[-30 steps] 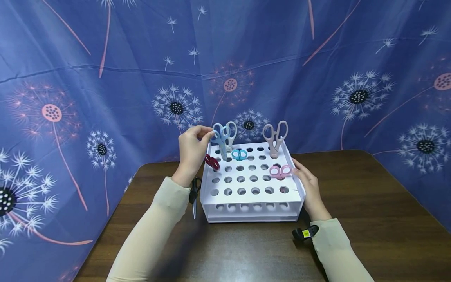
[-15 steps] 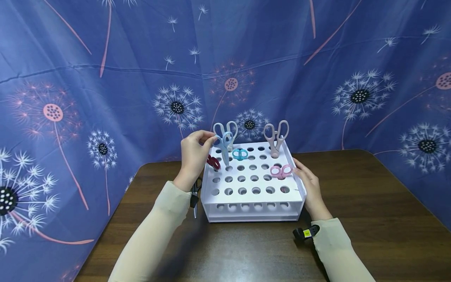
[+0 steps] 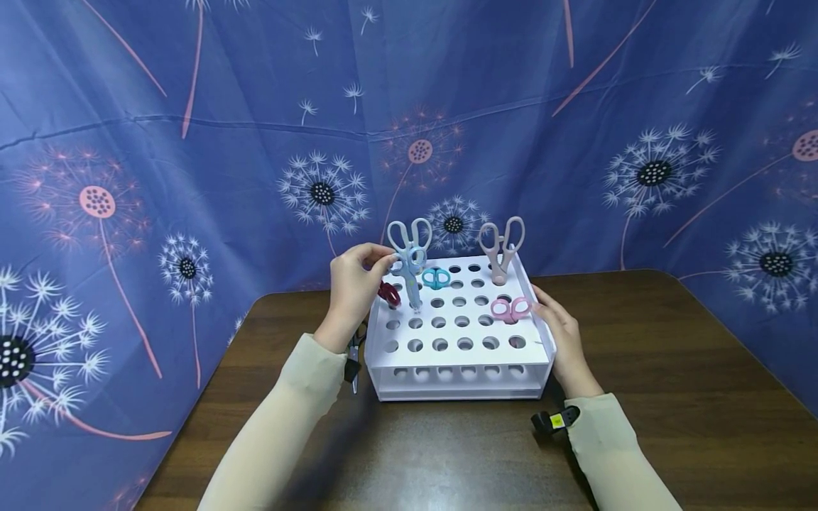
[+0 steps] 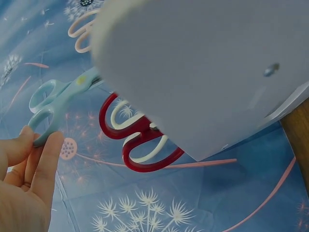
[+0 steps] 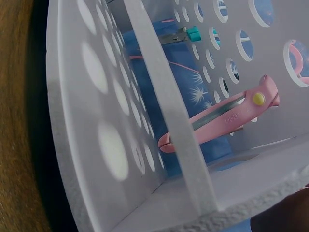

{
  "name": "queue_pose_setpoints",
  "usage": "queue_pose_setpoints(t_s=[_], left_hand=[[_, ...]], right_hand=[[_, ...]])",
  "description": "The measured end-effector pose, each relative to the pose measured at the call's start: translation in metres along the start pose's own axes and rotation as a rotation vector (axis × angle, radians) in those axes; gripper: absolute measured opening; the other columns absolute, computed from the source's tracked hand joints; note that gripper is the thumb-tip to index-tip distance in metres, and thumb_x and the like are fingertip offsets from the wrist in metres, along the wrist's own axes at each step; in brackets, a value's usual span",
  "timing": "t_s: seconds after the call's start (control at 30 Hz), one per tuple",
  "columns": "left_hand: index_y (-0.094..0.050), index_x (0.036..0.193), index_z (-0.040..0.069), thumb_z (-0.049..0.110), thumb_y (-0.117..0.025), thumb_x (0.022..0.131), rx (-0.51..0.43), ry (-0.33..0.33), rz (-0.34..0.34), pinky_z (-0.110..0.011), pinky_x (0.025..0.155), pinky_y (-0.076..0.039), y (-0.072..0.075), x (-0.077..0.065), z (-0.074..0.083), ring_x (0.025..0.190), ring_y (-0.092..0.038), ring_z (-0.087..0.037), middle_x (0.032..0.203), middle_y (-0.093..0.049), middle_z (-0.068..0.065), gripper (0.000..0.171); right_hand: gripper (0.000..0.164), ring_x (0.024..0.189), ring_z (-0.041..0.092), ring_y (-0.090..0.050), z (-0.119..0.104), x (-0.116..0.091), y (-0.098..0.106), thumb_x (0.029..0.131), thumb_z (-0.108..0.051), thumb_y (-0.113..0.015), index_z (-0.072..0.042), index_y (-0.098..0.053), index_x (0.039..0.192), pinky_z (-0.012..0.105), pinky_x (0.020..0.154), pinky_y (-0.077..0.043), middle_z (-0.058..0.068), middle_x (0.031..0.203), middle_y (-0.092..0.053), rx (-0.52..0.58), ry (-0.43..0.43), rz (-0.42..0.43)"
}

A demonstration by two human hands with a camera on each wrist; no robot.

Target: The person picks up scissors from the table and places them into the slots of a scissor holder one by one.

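Observation:
In the head view my left hand [image 3: 353, 291] pinches one handle loop of light blue scissors [image 3: 410, 273], blades pointing down at a hole in the white rack [image 3: 460, 357]. Whether the tip is inside that hole I cannot tell. The left wrist view shows thumb and fingers on the loop of the light blue scissors [image 4: 60, 99]; the rack's side wall [image 4: 203, 72] hides their blades. My right hand [image 3: 562, 341] holds the rack's right wall by its edge. Pink scissors [image 3: 509, 309] stand near it, their closed blades [image 5: 227, 116] reaching below the top plate.
Red scissors [image 3: 389, 294], teal scissors [image 3: 436, 278], pale white-green scissors [image 3: 411, 234] and beige-pink scissors [image 3: 500, 248] stand in other holes. Black-handled scissors [image 3: 355, 351] are left of the rack, partly hidden by my left arm. A patterned blue cloth [image 3: 255, 142] hangs behind the brown table [image 3: 671, 355].
My left hand has moved slightly right and down, lowering the light blue scissors from above the rack's back left towards a hole in a nearer row. The right hand stays on the rack.

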State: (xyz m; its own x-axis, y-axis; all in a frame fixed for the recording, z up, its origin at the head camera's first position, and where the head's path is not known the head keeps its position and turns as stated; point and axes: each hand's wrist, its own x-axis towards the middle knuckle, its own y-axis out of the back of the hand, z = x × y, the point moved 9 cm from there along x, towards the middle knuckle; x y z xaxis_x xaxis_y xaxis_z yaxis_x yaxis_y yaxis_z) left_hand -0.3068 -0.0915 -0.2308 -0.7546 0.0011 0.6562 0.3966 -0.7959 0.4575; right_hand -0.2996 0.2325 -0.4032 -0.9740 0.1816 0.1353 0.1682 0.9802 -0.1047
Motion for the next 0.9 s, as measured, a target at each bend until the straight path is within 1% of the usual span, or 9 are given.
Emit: queue_pose_setpoints(t_s=[0.2, 0.4, 0.53, 0.67, 0.8, 0.9], left_hand=[[-0.076, 0.091, 0.007, 0.016, -0.074, 0.086, 0.002, 0.009, -0.028, -0.025, 0.063, -0.049, -0.002, -0.005, -0.001, 0.070, -0.066, -0.015, 0.081, -0.073, -0.006, 0.011], [-0.076, 0.090, 0.007, 0.016, -0.074, 0.085, 0.007, 0.013, -0.030, -0.023, 0.062, -0.048, -0.002, -0.009, -0.002, 0.070, -0.065, -0.013, 0.081, -0.073, -0.006, 0.010], [-0.076, 0.090, 0.007, 0.015, -0.074, 0.085, 0.007, 0.012, -0.030, -0.022, 0.061, -0.047, -0.001, -0.011, -0.001, 0.070, -0.065, -0.013, 0.081, -0.073, -0.006, 0.010], [-0.076, 0.090, 0.007, 0.015, -0.074, 0.085, 0.009, 0.006, -0.043, -0.022, 0.060, -0.048, -0.005, -0.013, -0.001, 0.069, -0.064, -0.013, 0.081, -0.073, -0.006, 0.010], [-0.076, 0.088, 0.007, 0.015, -0.075, 0.085, 0.025, -0.007, -0.042, -0.023, 0.060, -0.048, -0.008, -0.019, -0.003, 0.066, -0.062, -0.013, 0.077, -0.072, -0.005, 0.009], [-0.076, 0.086, 0.006, 0.013, -0.075, 0.084, 0.030, -0.009, -0.031, -0.024, 0.061, -0.047, -0.009, -0.024, -0.006, 0.065, -0.062, -0.013, 0.075, -0.071, -0.005, 0.007]], right_hand=[[0.050, 0.111, -0.003, -0.052, 0.001, 0.000, 0.000, 0.101, -0.031, -0.048, -0.012, -0.043, 0.147, 0.009, 0.085, -0.047, 0.013, 0.153, -0.039, -0.023, -0.010, 0.000], [0.050, 0.110, -0.002, -0.053, 0.001, 0.001, 0.000, 0.100, -0.031, -0.049, -0.012, -0.043, 0.146, 0.010, 0.085, -0.047, 0.013, 0.152, -0.040, -0.010, -0.010, 0.001], [0.050, 0.109, -0.002, -0.054, 0.001, 0.001, 0.001, 0.100, -0.031, -0.049, -0.011, -0.044, 0.146, 0.010, 0.084, -0.048, 0.010, 0.150, -0.043, -0.004, -0.006, 0.001], [0.050, 0.108, -0.002, -0.055, 0.000, 0.001, 0.002, 0.100, -0.031, -0.049, -0.012, -0.044, 0.146, 0.010, 0.084, -0.048, 0.006, 0.148, -0.046, 0.016, -0.004, -0.003], [0.051, 0.109, -0.001, -0.055, 0.000, 0.001, 0.001, 0.100, -0.032, -0.050, -0.012, -0.044, 0.146, 0.010, 0.084, -0.048, 0.006, 0.148, -0.046, 0.024, -0.007, -0.007], [0.050, 0.108, -0.001, -0.055, 0.001, 0.001, 0.000, 0.100, -0.031, -0.051, -0.012, -0.045, 0.146, 0.011, 0.083, -0.048, 0.004, 0.145, -0.049, 0.021, -0.008, -0.006]])
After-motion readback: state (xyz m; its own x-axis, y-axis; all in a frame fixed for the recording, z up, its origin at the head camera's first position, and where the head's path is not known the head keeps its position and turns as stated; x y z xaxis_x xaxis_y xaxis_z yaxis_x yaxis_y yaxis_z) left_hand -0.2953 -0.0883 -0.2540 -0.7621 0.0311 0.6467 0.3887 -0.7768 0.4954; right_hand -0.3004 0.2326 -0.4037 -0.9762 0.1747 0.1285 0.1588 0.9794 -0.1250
